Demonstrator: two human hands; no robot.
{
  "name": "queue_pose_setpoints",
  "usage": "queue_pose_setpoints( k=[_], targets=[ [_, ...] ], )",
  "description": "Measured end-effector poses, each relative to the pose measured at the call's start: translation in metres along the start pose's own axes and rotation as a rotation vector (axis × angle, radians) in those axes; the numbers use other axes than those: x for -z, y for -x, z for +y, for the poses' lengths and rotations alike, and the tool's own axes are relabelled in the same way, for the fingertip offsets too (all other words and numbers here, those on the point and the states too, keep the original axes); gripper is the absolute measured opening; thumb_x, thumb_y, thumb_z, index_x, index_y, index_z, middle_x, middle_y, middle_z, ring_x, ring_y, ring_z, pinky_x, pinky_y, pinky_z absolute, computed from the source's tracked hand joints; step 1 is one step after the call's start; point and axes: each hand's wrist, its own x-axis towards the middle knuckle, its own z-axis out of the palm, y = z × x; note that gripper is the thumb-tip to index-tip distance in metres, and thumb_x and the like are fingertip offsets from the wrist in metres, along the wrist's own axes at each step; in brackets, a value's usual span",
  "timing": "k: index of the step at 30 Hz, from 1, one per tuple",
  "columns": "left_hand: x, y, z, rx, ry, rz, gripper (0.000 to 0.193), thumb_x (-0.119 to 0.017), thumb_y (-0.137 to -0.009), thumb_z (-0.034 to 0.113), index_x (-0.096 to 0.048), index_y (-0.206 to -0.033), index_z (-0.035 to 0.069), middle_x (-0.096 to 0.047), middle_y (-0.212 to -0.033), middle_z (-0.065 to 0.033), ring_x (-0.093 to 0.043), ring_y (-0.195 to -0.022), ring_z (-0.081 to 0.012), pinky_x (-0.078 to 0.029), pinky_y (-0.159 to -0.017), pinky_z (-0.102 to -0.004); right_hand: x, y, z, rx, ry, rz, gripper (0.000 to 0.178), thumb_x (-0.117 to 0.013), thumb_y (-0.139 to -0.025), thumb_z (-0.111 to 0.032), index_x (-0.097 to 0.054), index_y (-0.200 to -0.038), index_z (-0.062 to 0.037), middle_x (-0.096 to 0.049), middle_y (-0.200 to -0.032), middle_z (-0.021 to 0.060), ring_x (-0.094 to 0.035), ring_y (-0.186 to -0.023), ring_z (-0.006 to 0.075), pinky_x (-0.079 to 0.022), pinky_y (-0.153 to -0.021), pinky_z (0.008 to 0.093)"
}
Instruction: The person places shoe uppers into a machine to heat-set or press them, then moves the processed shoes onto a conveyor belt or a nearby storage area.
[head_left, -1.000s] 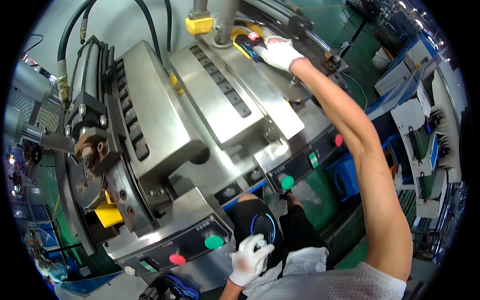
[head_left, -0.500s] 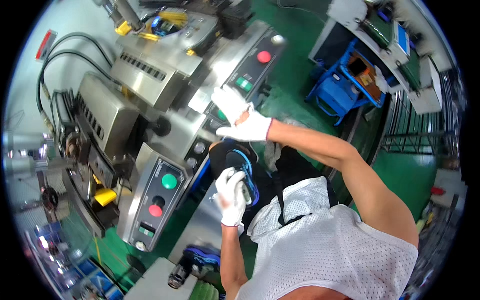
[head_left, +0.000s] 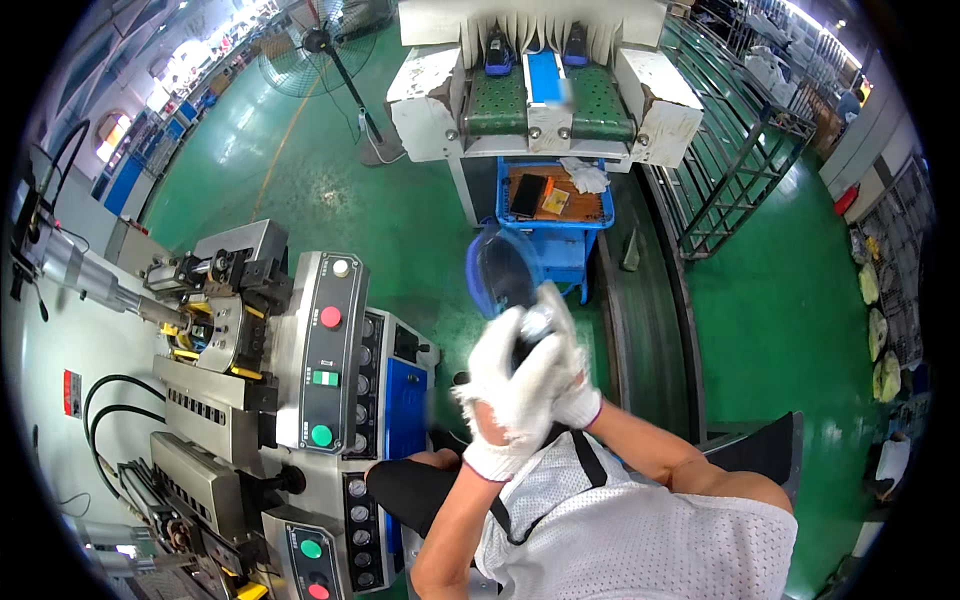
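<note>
Left hand [head_left: 512, 400]: gripping shoe's near end; fingers curling, pinching it
Right hand [head_left: 566, 365]: pressing in at left hand's 2 o'clock; fingers blurring and overlapping, can't tell if spread or closed
Dark shoe [head_left: 505, 270]: sticking out toward 12 from the hands, blurring
9 o'clock of hands: metal machine showing panel [head_left: 335, 350] with red, green buttons
12, near: blue cart [head_left: 550, 242] carrying black flat device [head_left: 527, 195], white cloth [head_left: 584, 176]
12, farther: green conveyor [head_left: 497, 115] bearing two dark shoes [head_left: 498, 55]
11: standing fan [head_left: 318, 41]
1–2: metal rack [head_left: 735, 185] standing
</note>
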Motion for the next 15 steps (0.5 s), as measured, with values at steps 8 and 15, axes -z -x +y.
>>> queue_pose_setpoints(
  k=[8,15],
  targets=[
    [-0.018,0.051,-0.036,0.118,0.026,-0.313,0.05,-0.083,-0.081,0.007,-0.07,-0.129,0.007,-0.064,-0.136,-0.0249,-0.065,-0.121,-0.0458,-0.055,-0.103,-0.052,0.159,-0.277,0.139,-0.206,0.477,0.701,0.103,-0.073,-0.088,-0.064,-0.04,-0.16,0.0022,-0.052,-0.154,0.0302,-0.047,-0.147,0.0421,-0.039,-0.12,0.0488],
    [0.001,0.196,-0.061,0.748,-0.064,-0.24,0.046,-0.079,-0.088,0.01,-0.067,-0.131,0.005,-0.063,-0.138,-0.0215,-0.063,-0.124,-0.0427,-0.053,-0.104,-0.0484,0.358,-0.428,0.311,-0.412,1.3,0.241,0.095,-0.058,-0.091,-0.077,-0.062,-0.141,0.0031,-0.062,-0.143,0.0276,-0.06,-0.131,0.0423,-0.048,-0.107,0.0485]
  ],
)
